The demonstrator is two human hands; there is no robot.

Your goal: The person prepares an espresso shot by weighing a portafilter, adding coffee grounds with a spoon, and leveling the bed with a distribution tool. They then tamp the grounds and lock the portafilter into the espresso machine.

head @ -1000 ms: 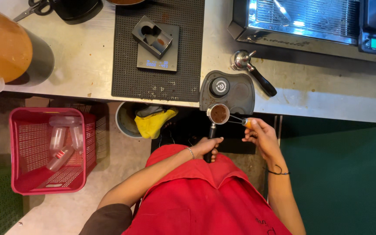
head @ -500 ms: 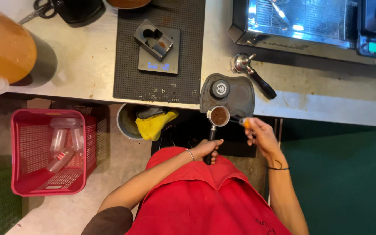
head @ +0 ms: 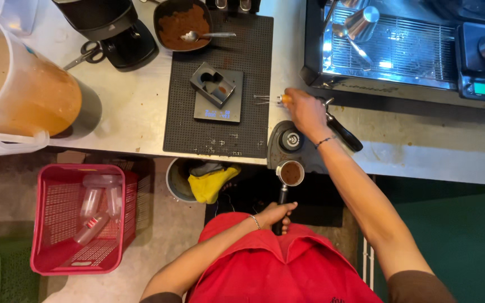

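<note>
- Portafilter at lower centre of frame, basket filled with ground coffee, held just below the counter edge beside the round tamping stand.
- Left hand clenched round the portafilter handle.
- Right hand at centre, up on the counter, pinching a needle-tipped stirring tool (orange grip).
- Grounds dosed; judged not yet tamped, machine at upper right still unloaded.
</note>
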